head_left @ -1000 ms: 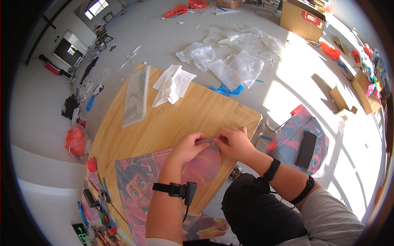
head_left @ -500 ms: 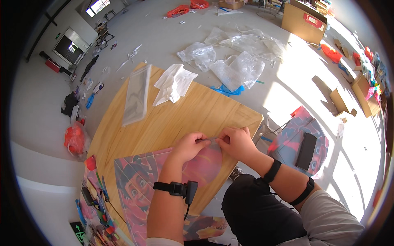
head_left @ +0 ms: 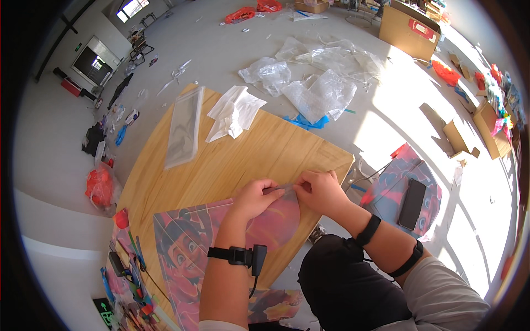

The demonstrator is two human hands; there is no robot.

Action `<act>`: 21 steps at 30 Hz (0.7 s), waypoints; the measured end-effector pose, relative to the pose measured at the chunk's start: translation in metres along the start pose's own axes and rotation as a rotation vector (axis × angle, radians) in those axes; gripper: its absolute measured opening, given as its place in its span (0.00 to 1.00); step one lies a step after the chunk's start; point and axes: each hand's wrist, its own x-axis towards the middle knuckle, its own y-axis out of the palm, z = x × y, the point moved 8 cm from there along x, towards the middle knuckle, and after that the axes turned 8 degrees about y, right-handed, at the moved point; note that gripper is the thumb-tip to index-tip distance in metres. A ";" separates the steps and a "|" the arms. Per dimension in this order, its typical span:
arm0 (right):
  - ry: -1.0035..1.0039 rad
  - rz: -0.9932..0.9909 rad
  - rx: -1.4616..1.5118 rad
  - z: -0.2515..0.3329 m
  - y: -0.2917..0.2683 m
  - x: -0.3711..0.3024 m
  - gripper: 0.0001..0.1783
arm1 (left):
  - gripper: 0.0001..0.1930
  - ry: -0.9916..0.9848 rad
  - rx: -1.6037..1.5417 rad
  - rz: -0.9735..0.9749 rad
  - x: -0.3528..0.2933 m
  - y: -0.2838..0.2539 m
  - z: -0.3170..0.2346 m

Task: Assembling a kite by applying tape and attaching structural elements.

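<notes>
Sun is shining on the floor [head_left: 215, 44], and crumpled plastic [head_left: 323, 94] is lying past the table [head_left: 232, 171]. On the wood, the printed sheet [head_left: 185, 251] is lying in front of me, partly under my left arm [head_left: 225, 295]. Its top edge is running left to right, climbing a bit toward my hands, and its round end is pointing right. I'm not able to tell its long way, since my arm is hiding some. My left hand [head_left: 256, 197] is pinching the edge, thumb against bent fingers. My right hand [head_left: 319, 190] is pinching it just beside, fingertips together.
</notes>
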 end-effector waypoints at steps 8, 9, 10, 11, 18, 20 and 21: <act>0.175 0.001 0.342 -0.013 -0.029 -0.010 0.08 | 0.14 0.018 0.022 -0.054 -0.004 -0.002 -0.013; 0.207 0.056 0.432 -0.019 -0.025 -0.013 0.07 | 0.15 0.010 0.118 -0.042 -0.002 -0.003 -0.017; 0.240 0.113 0.521 -0.022 -0.020 -0.017 0.06 | 0.16 0.001 0.212 -0.031 -0.001 -0.003 -0.020; 0.235 0.117 0.514 -0.022 -0.019 -0.020 0.06 | 0.16 0.003 0.206 -0.038 0.001 -0.001 -0.022; 0.274 0.262 0.744 -0.015 0.013 -0.032 0.08 | 0.13 0.154 0.305 -0.121 0.004 0.002 -0.014; 0.250 0.229 0.770 -0.017 0.015 -0.032 0.08 | 0.12 0.190 0.238 -0.127 0.004 0.003 -0.012; 0.242 0.230 0.804 -0.016 0.015 -0.032 0.09 | 0.12 0.163 0.253 -0.110 0.005 0.004 -0.008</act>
